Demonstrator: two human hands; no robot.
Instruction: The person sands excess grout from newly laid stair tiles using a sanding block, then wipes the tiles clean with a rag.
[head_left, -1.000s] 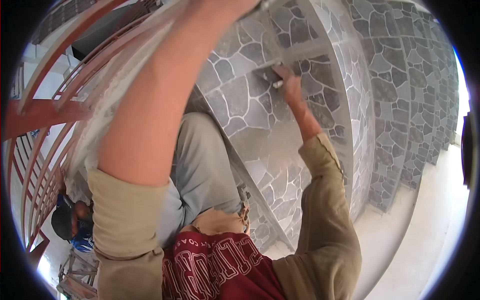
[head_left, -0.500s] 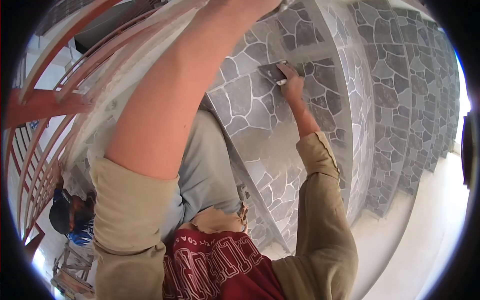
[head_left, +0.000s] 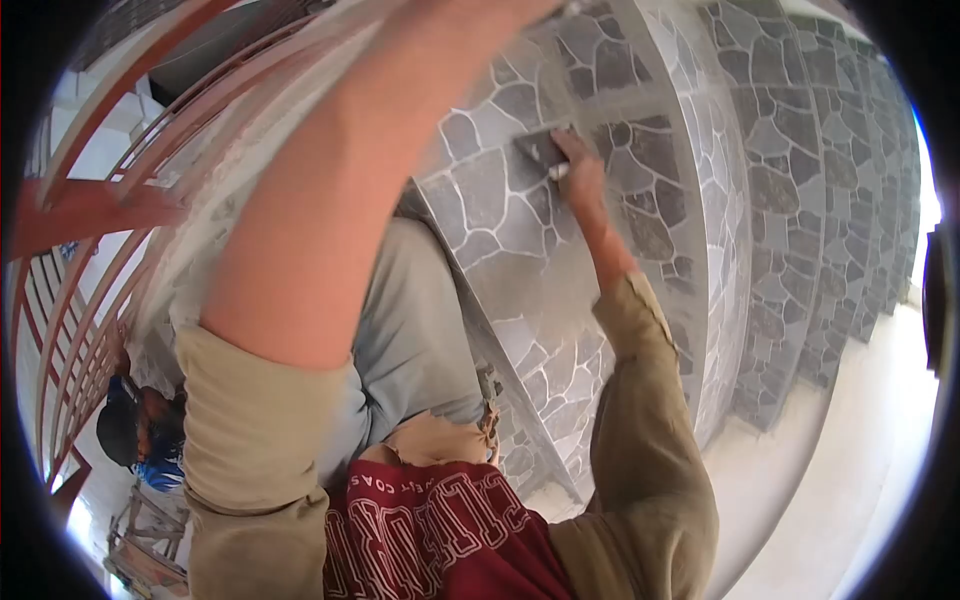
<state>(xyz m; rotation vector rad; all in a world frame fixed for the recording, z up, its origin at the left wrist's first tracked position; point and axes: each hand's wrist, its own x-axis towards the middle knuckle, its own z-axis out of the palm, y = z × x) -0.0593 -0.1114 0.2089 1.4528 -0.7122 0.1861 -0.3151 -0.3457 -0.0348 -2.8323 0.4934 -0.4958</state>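
Observation:
My right hand (head_left: pixel 583 172) grips a thin, dark, flat rectangular pad (head_left: pixel 543 150) against the grey stone-patterned surface (head_left: pixel 490 190). A small whitish bit shows beside its fingers. Pale lines run between the dark stone shapes, and a smeared grey patch (head_left: pixel 545 290) lies below that hand. My left forearm crosses large and near the camera to the top edge, where my left hand is almost wholly cut off and its fingers cannot be made out.
Stone-patterned steps (head_left: pixel 780 200) descend on the right beside a pale wall (head_left: pixel 860 430). Reddish railings (head_left: pixel 100 205) stand at left. Another person in a dark cap (head_left: pixel 118 425) is at lower left, near a wooden stand (head_left: pixel 150 550). My bent knee (head_left: pixel 405 290) is beside the surface's edge.
My right hand has shifted slightly left and down with the pad, which now shows more of its face. My left forearm has moved slightly left and is blurred.

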